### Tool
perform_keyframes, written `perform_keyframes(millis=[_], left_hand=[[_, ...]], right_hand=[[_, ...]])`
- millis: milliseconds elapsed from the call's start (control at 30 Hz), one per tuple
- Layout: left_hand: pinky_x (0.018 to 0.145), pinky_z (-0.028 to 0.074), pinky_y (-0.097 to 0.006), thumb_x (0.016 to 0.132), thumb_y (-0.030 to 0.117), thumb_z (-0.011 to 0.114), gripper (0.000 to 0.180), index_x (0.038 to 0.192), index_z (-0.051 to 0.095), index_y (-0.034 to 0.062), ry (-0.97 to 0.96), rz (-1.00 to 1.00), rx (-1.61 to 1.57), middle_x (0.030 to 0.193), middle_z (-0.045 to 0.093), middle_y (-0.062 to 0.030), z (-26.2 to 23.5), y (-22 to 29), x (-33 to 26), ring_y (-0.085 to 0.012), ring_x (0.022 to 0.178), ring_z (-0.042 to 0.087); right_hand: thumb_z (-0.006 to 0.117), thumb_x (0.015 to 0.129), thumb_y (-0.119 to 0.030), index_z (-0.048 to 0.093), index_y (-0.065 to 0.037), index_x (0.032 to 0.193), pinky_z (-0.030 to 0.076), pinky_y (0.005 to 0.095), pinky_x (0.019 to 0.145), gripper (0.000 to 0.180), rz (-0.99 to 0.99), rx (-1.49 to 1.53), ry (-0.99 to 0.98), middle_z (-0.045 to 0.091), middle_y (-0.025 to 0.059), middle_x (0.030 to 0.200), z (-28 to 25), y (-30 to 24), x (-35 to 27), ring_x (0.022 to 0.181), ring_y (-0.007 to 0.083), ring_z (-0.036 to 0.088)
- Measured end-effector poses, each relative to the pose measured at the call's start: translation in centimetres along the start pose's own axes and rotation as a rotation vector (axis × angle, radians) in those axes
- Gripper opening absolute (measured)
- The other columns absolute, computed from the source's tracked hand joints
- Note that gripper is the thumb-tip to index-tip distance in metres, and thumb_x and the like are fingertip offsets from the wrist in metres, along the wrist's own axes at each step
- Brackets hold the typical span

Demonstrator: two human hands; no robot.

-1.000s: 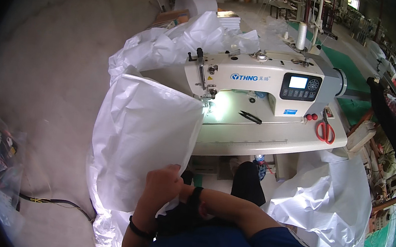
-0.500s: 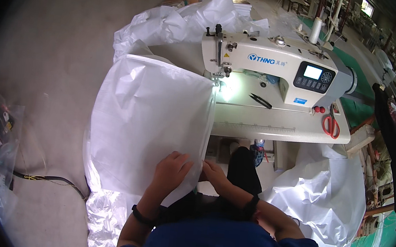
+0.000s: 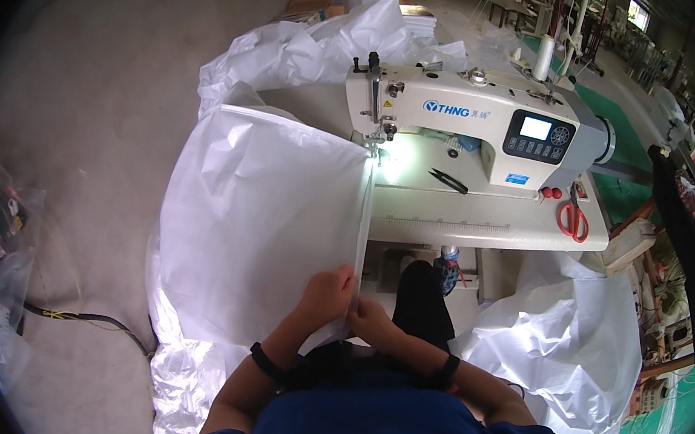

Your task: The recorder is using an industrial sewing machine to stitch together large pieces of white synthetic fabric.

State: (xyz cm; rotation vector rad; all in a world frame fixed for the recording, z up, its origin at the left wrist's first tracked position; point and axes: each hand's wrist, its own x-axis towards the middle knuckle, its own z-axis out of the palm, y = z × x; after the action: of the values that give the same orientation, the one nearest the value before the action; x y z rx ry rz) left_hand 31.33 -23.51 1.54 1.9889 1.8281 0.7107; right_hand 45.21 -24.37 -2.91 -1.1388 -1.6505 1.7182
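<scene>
A large white plastic-like sheet (image 3: 268, 199) is spread over the left part of the sewing table (image 3: 450, 222) and hangs toward my lap. Its right edge runs from beneath the needle area of the white sewing machine (image 3: 454, 109) down to my hands. My left hand (image 3: 326, 297) is closed on that edge, knuckles up. Just below and to the right, my right hand (image 3: 375, 321) pinches the same edge, its fingertips partly hidden. The machine's lamp lights the spot beside the needle.
Black thread snips (image 3: 448, 180) and red-handled scissors (image 3: 572, 220) lie on the table. A white thread cone (image 3: 544, 58) stands behind the machine. More white sheeting (image 3: 560, 344) hangs at the right, and a black cable (image 3: 96, 314) crosses the floor at left.
My left hand has gone from lying with fingers extended on the sheet to closing on its edge, moving right. My right hand has shifted slightly lower. The view has tilted a little.
</scene>
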Motion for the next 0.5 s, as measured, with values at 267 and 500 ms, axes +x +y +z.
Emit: perform_keyframes(millis=[267,500], left_hand=[[0.055,0.042,-0.037,0.08,0.024,0.055,0.025,0.074,0.05,0.0001,-0.082,-0.159,-0.17,0.062,0.053,-0.0164,-0.4,1.0,-0.4,-0.0282,0.057,0.055],[0.054,0.041,-0.037,0.078,0.022,0.056,0.023,0.074,0.05,-0.0002,0.001,-0.08,-0.234,0.059,0.051,-0.0164,-1.2,2.7,-0.5,-0.0272,0.053,0.051]], right_hand=[[0.049,0.081,-0.018,0.06,0.002,0.089,0.05,0.0355,0.058,0.024,-0.249,-0.571,-0.353,0.064,0.0154,0.077,-1.7,1.4,1.7,0.069,0.0247,0.064],[0.059,0.078,-0.021,0.059,0.002,0.084,0.052,0.0421,0.063,0.024,-0.009,-0.589,0.361,0.064,0.016,0.072,-9.5,-11.0,11.2,0.066,0.0324,0.065]])
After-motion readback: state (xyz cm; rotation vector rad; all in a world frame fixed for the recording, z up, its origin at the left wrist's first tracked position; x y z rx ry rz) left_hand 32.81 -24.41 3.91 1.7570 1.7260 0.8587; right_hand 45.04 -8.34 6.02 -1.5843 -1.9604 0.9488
